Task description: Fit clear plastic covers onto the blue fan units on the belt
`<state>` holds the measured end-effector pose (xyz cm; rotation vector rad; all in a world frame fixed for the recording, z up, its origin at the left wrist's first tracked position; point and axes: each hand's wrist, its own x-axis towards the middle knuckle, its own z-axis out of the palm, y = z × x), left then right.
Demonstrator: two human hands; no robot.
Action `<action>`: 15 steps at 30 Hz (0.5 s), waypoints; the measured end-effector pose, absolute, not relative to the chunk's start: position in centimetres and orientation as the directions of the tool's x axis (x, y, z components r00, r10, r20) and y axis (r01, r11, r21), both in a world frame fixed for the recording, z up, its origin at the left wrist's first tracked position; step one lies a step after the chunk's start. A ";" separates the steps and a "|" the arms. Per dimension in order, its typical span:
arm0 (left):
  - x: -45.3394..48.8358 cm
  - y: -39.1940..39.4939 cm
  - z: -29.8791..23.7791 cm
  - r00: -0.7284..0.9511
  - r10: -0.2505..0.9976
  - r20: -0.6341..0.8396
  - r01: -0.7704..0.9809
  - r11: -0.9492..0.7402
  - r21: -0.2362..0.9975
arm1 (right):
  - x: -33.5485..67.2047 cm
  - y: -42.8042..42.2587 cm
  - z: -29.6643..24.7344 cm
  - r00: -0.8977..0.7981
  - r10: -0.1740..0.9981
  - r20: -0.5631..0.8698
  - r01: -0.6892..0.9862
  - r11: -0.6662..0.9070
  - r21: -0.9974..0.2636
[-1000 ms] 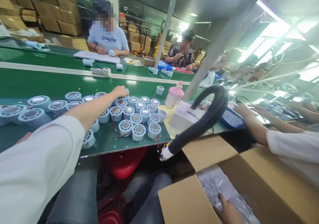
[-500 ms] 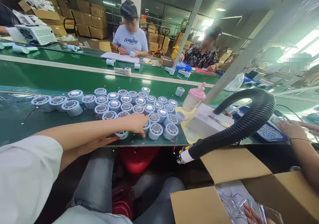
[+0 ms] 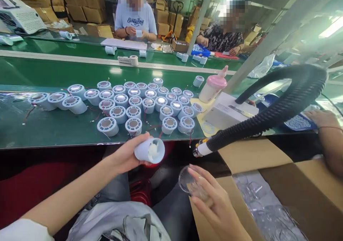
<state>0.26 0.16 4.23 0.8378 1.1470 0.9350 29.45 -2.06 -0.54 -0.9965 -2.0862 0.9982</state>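
My left hand [image 3: 131, 155] is wrapped round a light-blue cylindrical fan housing [image 3: 144, 151], just off the table's front edge. Its open end is tilted toward my right and shows white fan blades inside. Lower and to the right, my right hand [image 3: 211, 198] grips a clear round plastic cover [image 3: 185, 179] by its rim, apart from the housing. More clear plastic lies lower in that hand, partly hidden by the fingers. Several similar light-blue housings [image 3: 133, 126] stand in rows on the green table, with grilles facing up and thin wires trailing.
An open cardboard box [image 3: 257, 155] at lower right holds clear plastic parts [image 3: 268, 201]. A black flexible hose [image 3: 257, 123] arches beside a white box [image 3: 230, 109] and a pink-lidded bottle [image 3: 213, 85]. A co-worker's hand [image 3: 324, 119] is near a blue tray [image 3: 300, 124]; two people sit opposite.
Two forearms reached in from the left over the housings; now one shows, drawn back with a fan housing. My right hand has come out of the cardboard box with the clear cover.
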 end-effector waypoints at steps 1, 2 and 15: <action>0.8 -0.5 3.2 0.239 0.863 -0.446 -0.227 0.496 0.838 | 28.0 -1.9 -0.3 -0.578 0.777 0.248 0.419 0.543 -0.727; 1.3 -1.0 2.3 0.330 0.801 -0.500 -0.248 0.584 0.773 | 26.8 -1.7 -0.1 -0.610 0.740 0.283 0.460 0.621 -0.634; 1.1 -0.9 3.6 0.611 0.767 -0.195 0.520 -0.203 0.829 | 24.0 -1.5 0.9 -0.662 0.742 0.102 0.486 0.530 -0.695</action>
